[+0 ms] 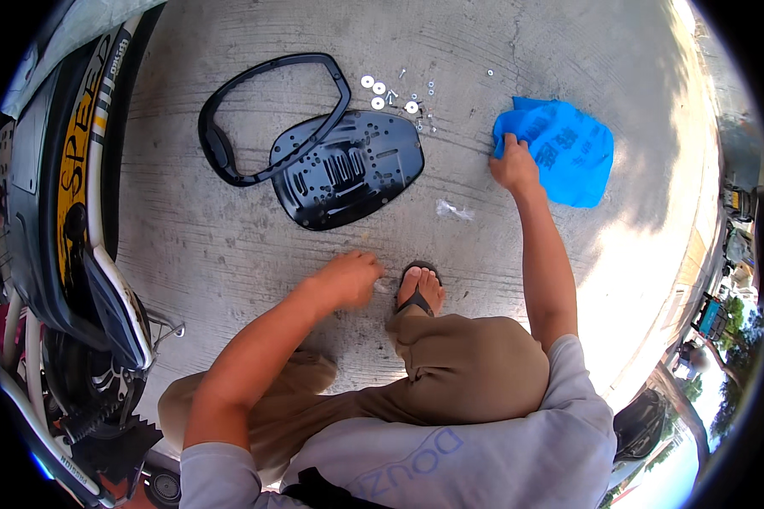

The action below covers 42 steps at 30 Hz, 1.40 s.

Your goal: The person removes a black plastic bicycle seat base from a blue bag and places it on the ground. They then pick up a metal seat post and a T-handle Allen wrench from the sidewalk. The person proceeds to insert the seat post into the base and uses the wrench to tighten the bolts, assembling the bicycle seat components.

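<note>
Off to the right, my right hand (515, 167) pinches the near left edge of a blue bag (573, 157) with dark print, spread on the concrete. My left hand (348, 280) hovers low over the ground in front of my sandalled foot, its fingers curled; whatever may be in them is hidden. Beyond it lies a black slotted mounting plate (348, 171) with rounded corners. A black ring-shaped frame (216, 153) rests partly across the plate's left side. Several round washers (378, 103) and small screws (390, 97) are scattered beside the plate's far edge.
A crumpled clear plastic wrapper (455, 209) lies between the plate and my right forearm. A parked motorbike (76, 170) with a yellow and black panel stands close on my left. One small metal piece (490, 73) sits apart, beyond the bag. Sunlit pavement runs along the right.
</note>
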Each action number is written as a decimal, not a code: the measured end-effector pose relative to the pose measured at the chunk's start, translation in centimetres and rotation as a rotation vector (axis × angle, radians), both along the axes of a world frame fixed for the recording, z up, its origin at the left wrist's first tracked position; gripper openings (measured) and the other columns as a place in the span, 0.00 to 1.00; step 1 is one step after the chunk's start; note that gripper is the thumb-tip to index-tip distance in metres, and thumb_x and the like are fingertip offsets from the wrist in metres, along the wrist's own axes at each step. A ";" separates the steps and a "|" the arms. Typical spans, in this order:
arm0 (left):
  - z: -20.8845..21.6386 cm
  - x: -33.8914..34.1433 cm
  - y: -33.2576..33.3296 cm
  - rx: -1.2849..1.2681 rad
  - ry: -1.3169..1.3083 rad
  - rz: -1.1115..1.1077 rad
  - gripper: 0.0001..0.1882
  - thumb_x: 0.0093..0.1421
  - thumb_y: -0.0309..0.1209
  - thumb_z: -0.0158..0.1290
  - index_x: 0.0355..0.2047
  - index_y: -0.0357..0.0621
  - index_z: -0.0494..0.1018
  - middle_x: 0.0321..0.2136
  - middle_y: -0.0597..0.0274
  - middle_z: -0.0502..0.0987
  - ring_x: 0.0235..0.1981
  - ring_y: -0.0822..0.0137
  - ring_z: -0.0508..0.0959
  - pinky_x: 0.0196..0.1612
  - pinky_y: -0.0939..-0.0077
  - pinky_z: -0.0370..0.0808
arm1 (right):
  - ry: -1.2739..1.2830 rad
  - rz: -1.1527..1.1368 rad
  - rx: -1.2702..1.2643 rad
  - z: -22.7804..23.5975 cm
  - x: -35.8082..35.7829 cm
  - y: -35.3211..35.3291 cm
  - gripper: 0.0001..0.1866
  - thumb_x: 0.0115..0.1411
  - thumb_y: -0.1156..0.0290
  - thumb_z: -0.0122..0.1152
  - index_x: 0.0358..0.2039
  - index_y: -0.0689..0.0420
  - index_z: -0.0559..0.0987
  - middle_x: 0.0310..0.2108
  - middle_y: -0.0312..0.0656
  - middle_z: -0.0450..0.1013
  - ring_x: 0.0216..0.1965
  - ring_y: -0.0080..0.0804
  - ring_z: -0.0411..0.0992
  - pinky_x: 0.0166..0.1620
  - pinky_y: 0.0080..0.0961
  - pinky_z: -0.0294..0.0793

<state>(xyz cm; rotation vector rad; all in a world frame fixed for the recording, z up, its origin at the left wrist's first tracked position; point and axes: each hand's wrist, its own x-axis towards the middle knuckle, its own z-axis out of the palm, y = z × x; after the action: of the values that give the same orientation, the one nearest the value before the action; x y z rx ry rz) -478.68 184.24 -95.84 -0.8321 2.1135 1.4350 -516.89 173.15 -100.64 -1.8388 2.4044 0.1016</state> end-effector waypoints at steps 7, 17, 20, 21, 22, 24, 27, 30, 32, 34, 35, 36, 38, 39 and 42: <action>-1.4 1.2 1.6 -0.111 0.002 0.208 0.25 0.60 0.30 0.56 0.59 0.39 0.74 0.58 0.48 0.75 0.63 0.46 0.71 0.65 0.53 0.69 | -0.030 0.099 0.537 4.7 4.2 3.4 0.13 0.56 0.68 0.60 0.38 0.61 0.84 0.43 0.58 0.81 0.46 0.59 0.80 0.48 0.46 0.80; 3.3 3.8 -3.0 0.040 0.134 0.252 0.31 0.62 0.39 0.61 0.62 0.37 0.73 0.57 0.43 0.76 0.60 0.44 0.75 0.62 0.54 0.72 | -0.698 -0.060 0.862 11.8 13.1 2.2 0.25 0.59 0.49 0.68 0.46 0.58 0.85 0.36 0.48 0.83 0.37 0.46 0.81 0.41 0.38 0.79; 3.6 4.1 -3.3 0.047 0.237 0.286 0.31 0.61 0.39 0.61 0.62 0.36 0.72 0.58 0.44 0.76 0.59 0.43 0.76 0.60 0.53 0.73 | -0.332 0.445 0.814 16.0 15.4 0.6 0.24 0.60 0.54 0.68 0.47 0.61 0.84 0.37 0.55 0.82 0.38 0.51 0.82 0.43 0.40 0.80; 5.5 4.3 -3.4 0.037 0.161 0.285 0.31 0.60 0.38 0.61 0.61 0.37 0.71 0.58 0.44 0.75 0.59 0.43 0.75 0.59 0.53 0.74 | -0.459 0.457 0.721 15.9 15.5 0.9 0.22 0.59 0.58 0.70 0.47 0.60 0.84 0.36 0.55 0.82 0.40 0.50 0.82 0.46 0.39 0.80; 5.9 5.8 -2.0 -0.017 0.180 0.365 0.32 0.58 0.38 0.62 0.61 0.37 0.71 0.56 0.44 0.76 0.58 0.43 0.75 0.59 0.52 0.74 | -0.634 0.458 0.688 16.7 17.9 0.8 0.22 0.58 0.61 0.70 0.48 0.62 0.83 0.36 0.53 0.82 0.40 0.45 0.83 0.47 0.35 0.80; 9.8 6.5 -1.8 -0.098 0.104 0.400 0.29 0.54 0.37 0.62 0.56 0.37 0.73 0.51 0.41 0.76 0.52 0.39 0.78 0.52 0.45 0.76 | -0.889 0.509 0.595 19.3 19.9 1.2 0.21 0.59 0.66 0.68 0.50 0.66 0.81 0.38 0.51 0.82 0.39 0.36 0.81 0.45 0.33 0.80; 16.4 8.3 1.4 -0.153 0.082 0.592 0.27 0.57 0.34 0.59 0.57 0.39 0.71 0.49 0.44 0.77 0.51 0.41 0.78 0.51 0.46 0.76 | -0.811 0.600 0.720 26.3 24.3 1.5 0.20 0.59 0.65 0.67 0.48 0.65 0.82 0.40 0.54 0.81 0.41 0.45 0.81 0.45 0.38 0.79; 22.4 10.2 6.5 -0.161 0.166 0.866 0.26 0.61 0.34 0.57 0.59 0.40 0.70 0.51 0.47 0.77 0.53 0.44 0.78 0.53 0.50 0.75 | -0.622 0.845 0.738 33.3 28.1 2.4 0.21 0.59 0.62 0.66 0.48 0.64 0.82 0.43 0.56 0.81 0.44 0.53 0.80 0.47 0.43 0.79; 28.0 11.6 9.4 -0.119 0.183 1.041 0.26 0.64 0.36 0.57 0.61 0.41 0.69 0.52 0.49 0.78 0.53 0.47 0.79 0.55 0.53 0.75 | -0.601 0.876 0.740 37.8 29.8 4.0 0.22 0.59 0.61 0.66 0.49 0.64 0.82 0.43 0.58 0.80 0.44 0.53 0.80 0.47 0.41 0.79; 34.4 13.8 11.8 -0.127 0.130 1.167 0.27 0.66 0.39 0.57 0.63 0.42 0.68 0.50 0.50 0.80 0.50 0.49 0.81 0.54 0.55 0.76 | -0.664 0.839 0.782 41.2 31.0 6.0 0.24 0.59 0.61 0.67 0.51 0.65 0.81 0.43 0.58 0.81 0.42 0.50 0.81 0.46 0.38 0.79; 37.2 14.8 13.5 -0.152 0.102 1.231 0.27 0.67 0.39 0.56 0.63 0.42 0.68 0.48 0.51 0.82 0.48 0.49 0.82 0.53 0.55 0.76 | -0.703 0.814 0.831 43.3 31.9 7.1 0.25 0.59 0.61 0.67 0.52 0.65 0.81 0.43 0.58 0.81 0.42 0.49 0.82 0.46 0.38 0.79; 40.8 16.0 15.0 -0.117 0.057 1.310 0.27 0.67 0.39 0.57 0.63 0.42 0.68 0.47 0.53 0.83 0.46 0.51 0.84 0.51 0.58 0.78 | -0.762 0.782 0.870 46.2 33.1 8.1 0.25 0.60 0.60 0.67 0.52 0.65 0.81 0.42 0.57 0.81 0.41 0.47 0.82 0.46 0.37 0.79; 47.6 18.1 18.2 -0.102 -0.015 1.482 0.27 0.67 0.38 0.57 0.63 0.41 0.69 0.45 0.54 0.84 0.43 0.56 0.85 0.49 0.62 0.80 | -0.884 0.700 0.943 50.3 35.5 10.8 0.26 0.62 0.57 0.66 0.53 0.65 0.81 0.42 0.55 0.82 0.42 0.44 0.82 0.47 0.36 0.79; 50.6 19.2 19.4 -0.132 -0.050 1.573 0.26 0.67 0.37 0.58 0.62 0.41 0.70 0.45 0.55 0.84 0.43 0.60 0.85 0.49 0.65 0.80 | -0.957 0.655 0.970 51.5 36.8 11.9 0.26 0.63 0.55 0.65 0.53 0.63 0.81 0.43 0.54 0.82 0.44 0.43 0.82 0.49 0.36 0.79; 57.4 22.0 22.4 -0.097 -0.079 1.837 0.26 0.67 0.36 0.59 0.62 0.40 0.70 0.45 0.53 0.84 0.45 0.64 0.84 0.49 0.67 0.80 | -1.105 0.589 1.027 58.0 42.1 12.4 0.25 0.64 0.56 0.65 0.52 0.64 0.81 0.40 0.52 0.83 0.42 0.38 0.82 0.47 0.33 0.79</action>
<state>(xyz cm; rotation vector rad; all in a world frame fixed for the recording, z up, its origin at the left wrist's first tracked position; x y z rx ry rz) -456.66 206.65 -38.49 -3.1173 0.9074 1.7198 -474.80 185.58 -42.60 -1.3752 0.7658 0.2278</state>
